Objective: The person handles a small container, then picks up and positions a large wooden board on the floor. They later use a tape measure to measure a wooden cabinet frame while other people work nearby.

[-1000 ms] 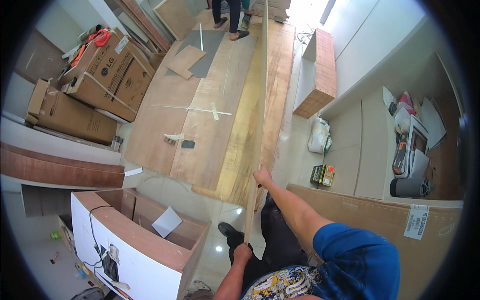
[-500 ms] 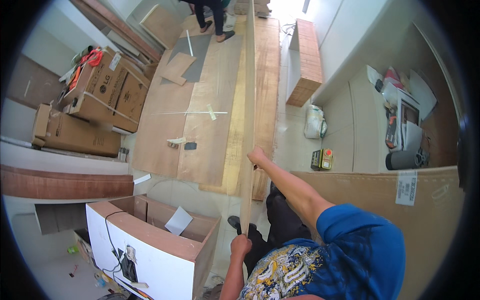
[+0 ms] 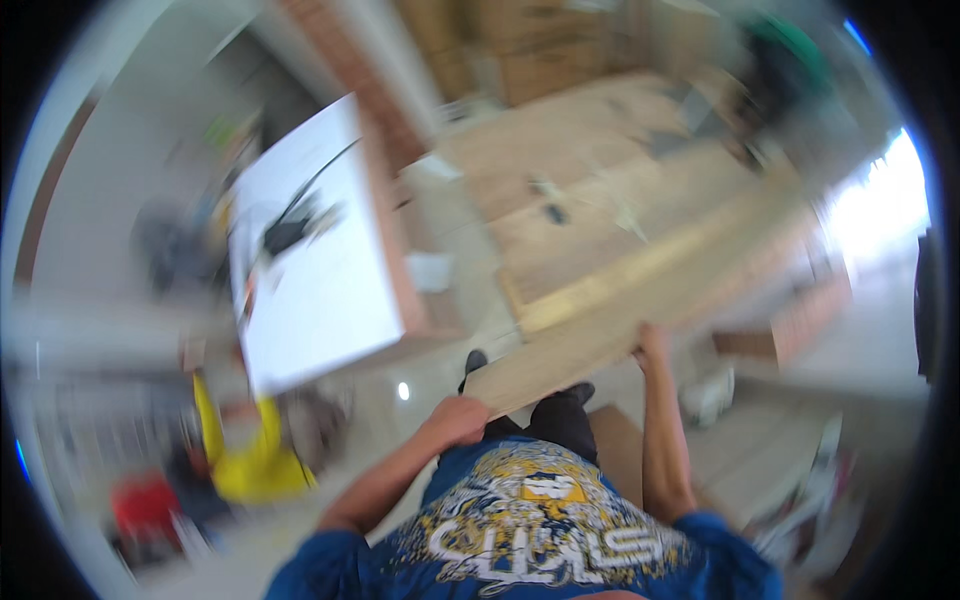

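A long light-brown wooden board [image 3: 575, 355] stretches from in front of my body toward the far right, its broad face showing. My left hand [image 3: 461, 420] is closed round its near end. Farther along, my right hand [image 3: 652, 345] grips the board's right-hand edge, fingers partly hidden and blurred. The board is held above the floor, over my feet. Beyond it lie large plywood sheets [image 3: 570, 225] with a yellowish strip along their near side.
A cabinet with a white panel [image 3: 320, 270] stands at left, cables and small tools on it. Another person in yellow [image 3: 262, 465] is at lower left. Someone in green [image 3: 785, 55] bends at the far right. An open wooden box [image 3: 790, 335] and whitish bag [image 3: 708, 398] sit at right.
My view has swung left, blurring the surroundings. The board, seen edge-on before, now shows its broad face and points far right. Both hands keep their hold.
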Demonstrator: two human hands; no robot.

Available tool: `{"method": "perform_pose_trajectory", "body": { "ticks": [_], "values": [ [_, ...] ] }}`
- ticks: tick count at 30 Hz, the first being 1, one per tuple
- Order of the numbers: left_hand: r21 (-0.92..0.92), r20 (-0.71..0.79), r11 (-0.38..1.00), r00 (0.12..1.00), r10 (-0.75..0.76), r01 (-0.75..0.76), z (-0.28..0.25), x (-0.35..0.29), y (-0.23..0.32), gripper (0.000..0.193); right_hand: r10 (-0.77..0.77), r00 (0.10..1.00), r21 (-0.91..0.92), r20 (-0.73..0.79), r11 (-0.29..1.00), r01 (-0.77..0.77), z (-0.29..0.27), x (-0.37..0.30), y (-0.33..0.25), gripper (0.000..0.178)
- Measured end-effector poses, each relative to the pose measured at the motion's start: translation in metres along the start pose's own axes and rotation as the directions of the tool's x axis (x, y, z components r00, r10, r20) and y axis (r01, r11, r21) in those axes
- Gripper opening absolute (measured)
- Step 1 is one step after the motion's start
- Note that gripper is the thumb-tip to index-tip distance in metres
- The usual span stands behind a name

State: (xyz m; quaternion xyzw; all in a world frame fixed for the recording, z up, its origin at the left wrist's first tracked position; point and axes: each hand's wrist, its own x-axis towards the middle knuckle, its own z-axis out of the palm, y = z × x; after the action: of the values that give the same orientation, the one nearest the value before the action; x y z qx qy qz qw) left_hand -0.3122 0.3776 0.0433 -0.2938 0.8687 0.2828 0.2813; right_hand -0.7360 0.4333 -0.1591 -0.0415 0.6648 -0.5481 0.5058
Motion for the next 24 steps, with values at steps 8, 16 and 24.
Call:
{"method": "perform_pose_trajectory", "body": {
  "ticks": [8, 16, 24],
  "values": [
    [-0.138, -0.337, 0.979, 0.937, 0.094, -0.148, -0.028, -0.055, 0.049, 0.015, 0.169, 0.985, -0.073, 0.030, 0.983, -0.166, -0.015, -0.085, -0.123, 0.044],
    [-0.064, -0.455, 0.911, 0.825, 0.336, -0.406, -0.110, -0.120, 0.069, 0.013, 0.178, 0.984, 0.083, -0.018, 0.981, -0.176, -0.002, -0.145, -0.216, 0.044],
    [0.103, -0.533, 0.863, 0.705, 0.467, -0.494, -0.179, -0.173, 0.039, 0.014, 0.079, 0.997, 0.087, 0.004, 0.993, -0.079, 0.028, -0.166, -0.260, 0.051]
  ]
}}
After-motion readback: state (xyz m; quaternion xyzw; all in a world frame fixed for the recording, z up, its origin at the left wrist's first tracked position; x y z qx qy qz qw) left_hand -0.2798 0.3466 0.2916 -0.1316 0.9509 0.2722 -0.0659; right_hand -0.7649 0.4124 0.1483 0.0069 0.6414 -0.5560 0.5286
